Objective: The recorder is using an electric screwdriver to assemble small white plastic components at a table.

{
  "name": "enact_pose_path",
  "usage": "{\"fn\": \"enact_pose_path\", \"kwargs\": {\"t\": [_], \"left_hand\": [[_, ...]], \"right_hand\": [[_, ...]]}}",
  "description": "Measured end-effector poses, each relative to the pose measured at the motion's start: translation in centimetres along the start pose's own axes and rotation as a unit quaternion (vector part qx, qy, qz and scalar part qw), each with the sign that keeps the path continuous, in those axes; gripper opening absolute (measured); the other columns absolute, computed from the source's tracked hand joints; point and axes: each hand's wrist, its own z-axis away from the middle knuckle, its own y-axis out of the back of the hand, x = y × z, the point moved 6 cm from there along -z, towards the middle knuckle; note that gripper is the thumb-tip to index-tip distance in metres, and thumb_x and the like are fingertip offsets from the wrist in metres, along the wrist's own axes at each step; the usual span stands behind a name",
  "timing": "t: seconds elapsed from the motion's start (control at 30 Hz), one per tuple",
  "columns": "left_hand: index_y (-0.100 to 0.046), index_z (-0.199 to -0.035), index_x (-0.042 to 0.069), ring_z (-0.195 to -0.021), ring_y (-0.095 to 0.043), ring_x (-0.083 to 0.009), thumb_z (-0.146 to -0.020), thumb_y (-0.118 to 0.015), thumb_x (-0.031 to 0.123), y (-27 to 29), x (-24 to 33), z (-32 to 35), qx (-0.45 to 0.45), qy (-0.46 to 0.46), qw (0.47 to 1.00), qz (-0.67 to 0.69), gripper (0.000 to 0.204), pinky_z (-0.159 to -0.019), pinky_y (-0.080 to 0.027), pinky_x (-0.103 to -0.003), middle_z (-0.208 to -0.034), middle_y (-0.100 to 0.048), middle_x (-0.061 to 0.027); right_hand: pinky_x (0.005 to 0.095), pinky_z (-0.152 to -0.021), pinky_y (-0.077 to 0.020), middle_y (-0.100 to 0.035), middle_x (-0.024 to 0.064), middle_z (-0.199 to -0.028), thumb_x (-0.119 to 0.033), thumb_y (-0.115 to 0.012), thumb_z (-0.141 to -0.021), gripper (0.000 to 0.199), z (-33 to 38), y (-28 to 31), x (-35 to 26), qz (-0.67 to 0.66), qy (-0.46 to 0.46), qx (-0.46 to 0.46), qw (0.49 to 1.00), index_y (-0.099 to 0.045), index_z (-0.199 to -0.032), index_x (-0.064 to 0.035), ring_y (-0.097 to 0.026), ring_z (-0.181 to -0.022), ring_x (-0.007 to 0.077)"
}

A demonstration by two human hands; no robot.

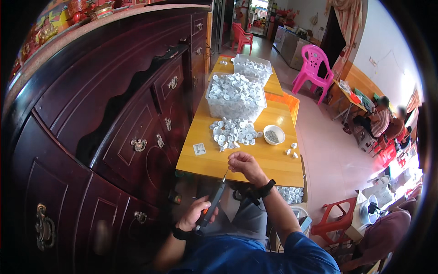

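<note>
My left hand (193, 214) is wrapped round a dark grey electric screwdriver (211, 204), held tilted with its thin bit pointing up and away from me. Close to the bit's tip, my right hand (247, 167) is closed in a pinch over the near edge of the yellow table (200, 168). Whatever its fingertips hold is too small to make out. Beyond that hand lies a loose heap of round white plastic parts (233, 133). A white bowl (281, 139) of small grey pieces stands to the right of the heap.
A clear bin (235, 109) piled with white parts stands behind the heap, with a second bin (267, 76) farther back. Several white parts (294, 155) lie at the table's right. Dark wooden cabinets (123, 123) line the left. A pink chair (315, 68) and seated people are at right.
</note>
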Motion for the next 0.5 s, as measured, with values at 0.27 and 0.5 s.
{"fn": "enact_pose_path", "kwargs": {"t": [0.27, 0.5], "left_hand": [[-0.056, -0.120, 0.003, -0.065, -0.063, -0.0147, -0.095, -0.049, 0.031, 0.6, -0.2, 0.1, 0.021, 0.007, 1.000, 0.000, 0.039, -0.059, -0.052, -0.026, -0.088, -0.065, -0.0091], [-0.055, -0.111, 0.006, -0.067, -0.063, -0.0134, -0.098, -0.050, 0.030, 0.6, 0.0, -0.2, 0.008, -0.002, 1.000, -0.009, 0.028, -0.061, -0.053, -0.026, -0.087, -0.064, -0.0072]], "right_hand": [[0.0242, -0.074, -0.0538, -0.067, 0.0020, -0.090, -0.007, -0.066, -0.091, 0.010, 0.6, -1.9, 1.9, -0.019, -0.034, -0.045, 0.998, -0.066, -0.100, -0.0033, -0.066, -0.080, 0.0111], [0.0263, -0.074, -0.0559, -0.068, 0.0041, -0.089, -0.008, -0.066, -0.092, 0.011, 1.0, -1.6, 2.0, -0.071, -0.053, -0.011, 0.996, -0.065, -0.102, -0.0036, -0.068, -0.079, 0.0143]]}}
